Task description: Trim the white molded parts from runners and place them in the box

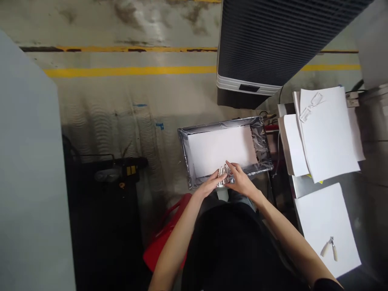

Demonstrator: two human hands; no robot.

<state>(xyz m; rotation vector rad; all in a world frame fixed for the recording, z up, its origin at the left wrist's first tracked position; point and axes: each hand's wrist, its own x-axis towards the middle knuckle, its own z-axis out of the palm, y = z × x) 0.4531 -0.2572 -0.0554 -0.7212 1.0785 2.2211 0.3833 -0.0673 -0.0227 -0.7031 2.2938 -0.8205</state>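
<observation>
A small bundle of clear and whitish plastic pieces (pixel 223 174) sits between my hands, over the near rim of a box lined with dark plastic (pixel 183 155). My left hand (pixel 209 184) grips the bundle from the left, with the thumb lying across it. On the other side, my right hand (pixel 239 180) closes its fingertips on the bundle's right side and top. The pieces are too small to tell their exact kind. White sheet (pixel 222 147) covers most of the box's floor.
To the right, stacked white sheets (pixel 330 137) carry clear plastic parts (pixel 311 107). Pliers with pale handles (pixel 330 247) lie on another white sheet (pixel 324 214). A tall black ribbed unit (pixel 260 44) stands beyond the box. A red object (pixel 166 238) is at my left.
</observation>
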